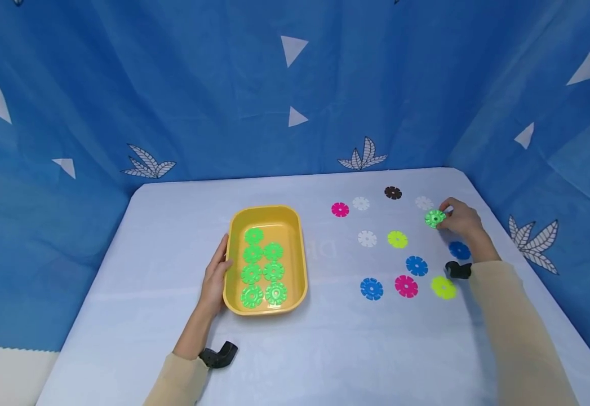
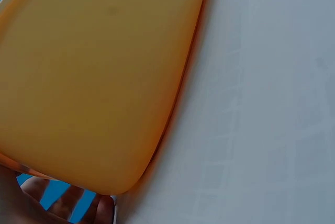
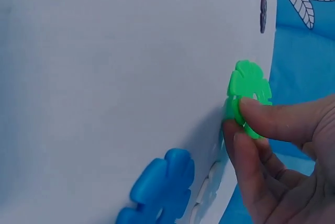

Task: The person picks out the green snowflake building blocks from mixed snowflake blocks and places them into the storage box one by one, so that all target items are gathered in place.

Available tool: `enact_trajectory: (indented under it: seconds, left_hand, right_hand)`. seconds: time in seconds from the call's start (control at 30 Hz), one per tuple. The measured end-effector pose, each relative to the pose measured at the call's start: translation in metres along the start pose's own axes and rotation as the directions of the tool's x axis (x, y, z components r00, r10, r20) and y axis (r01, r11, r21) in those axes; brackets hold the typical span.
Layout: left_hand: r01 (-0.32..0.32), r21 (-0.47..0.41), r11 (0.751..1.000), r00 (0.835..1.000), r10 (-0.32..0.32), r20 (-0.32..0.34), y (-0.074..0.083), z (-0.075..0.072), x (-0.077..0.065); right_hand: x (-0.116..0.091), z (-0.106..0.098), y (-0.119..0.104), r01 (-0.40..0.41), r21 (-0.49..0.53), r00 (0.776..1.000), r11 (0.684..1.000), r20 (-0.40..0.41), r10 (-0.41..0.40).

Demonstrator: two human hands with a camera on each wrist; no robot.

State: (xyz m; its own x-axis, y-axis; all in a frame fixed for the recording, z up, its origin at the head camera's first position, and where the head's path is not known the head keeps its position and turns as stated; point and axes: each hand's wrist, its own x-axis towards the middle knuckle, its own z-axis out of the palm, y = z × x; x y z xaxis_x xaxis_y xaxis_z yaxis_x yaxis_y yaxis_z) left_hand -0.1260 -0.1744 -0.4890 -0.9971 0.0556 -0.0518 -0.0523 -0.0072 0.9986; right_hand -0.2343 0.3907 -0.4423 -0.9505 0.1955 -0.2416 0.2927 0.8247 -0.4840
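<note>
My left hand [image 1: 214,285] grips the left side of a yellow plastic tub [image 1: 303,265], its thumb over the rim and its fingers along the outside wall. Several green notched discs [image 1: 251,274] lie flat in the tub in two columns. At the right of the table my right hand [image 1: 463,222] pinches another green notched disc [image 3: 250,84] between thumb and fingers, tilted up off the cloth. Close to that hand lie a white disc [image 1: 424,203] and a blue disc [image 1: 459,250]. The left wrist view shows mostly the tub's outer wall [image 2: 99,82].
More notched discs are spread right of the tub: a brown one [image 1: 393,193], pink [image 1: 340,210], white [image 1: 367,238], yellow [image 1: 398,239] and blue [image 1: 372,288] ones. The white-covered table [image 1: 147,270] meets a blue patterned curtain [image 1: 213,101] at the back and sides.
</note>
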Motion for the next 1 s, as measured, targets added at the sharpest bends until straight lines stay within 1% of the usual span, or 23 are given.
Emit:
enact_trajectory:
  seconds: [0.2,0.3,0.43,0.53,0.7,0.77,0.8,0.93,1.0]
  left_hand:
    - [0.012,0.005,1.0,1.0,-0.012,-0.01,0.0,0.001,0.0]
    - [0.011,0.006,1.0,1.0,-0.011,-0.009,0.0,0.002,0.0]
    - [0.004,0.003,1.0,1.0,-0.004,-0.005,0.001,0.002,0.001]
    - [0.004,0.004,1.0,1.0,-0.004,-0.007,0.002,0.002,0.0]
    - [0.015,0.004,1.0,1.0,-0.015,-0.011,0.0,0.001,-0.003]
    - [0.015,0.001,1.0,1.0,-0.015,-0.012,-0.001,0.001,-0.003]
    - [0.013,-0.001,1.0,1.0,-0.013,-0.012,-0.001,0.001,-0.003]
    - [0.008,-0.001,1.0,1.0,-0.008,-0.009,0.0,0.001,-0.002]
    - [0.01,0.004,1.0,1.0,-0.01,-0.009,0.001,0.0,-0.001]
  right_hand:
    - [0.003,0.0,0.002,-0.038,0.077,0.999,0.996,0.017,0.037]
    - [0.001,-0.002,0.001,-0.038,0.069,0.999,0.997,0.004,0.038]
    - [-0.001,-0.003,-0.002,-0.012,0.065,1.0,0.998,-0.023,0.013]
    - [-0.002,-0.004,-0.009,0.02,0.09,0.999,0.996,-0.033,-0.017]
    - [-0.002,-0.005,-0.024,0.114,0.148,0.993,0.982,-0.016,-0.113]
    - [-0.002,-0.004,-0.032,0.146,0.166,0.989,0.975,-0.021,-0.145]
    - [-0.003,-0.003,-0.037,0.152,0.173,0.988,0.973,-0.033,-0.148]
    - [-0.01,0.0,-0.06,0.227,0.184,0.974,0.957,-0.037,-0.224]
    - [-0.014,0.001,-0.074,0.281,0.179,0.959,0.943,-0.019,-0.282]
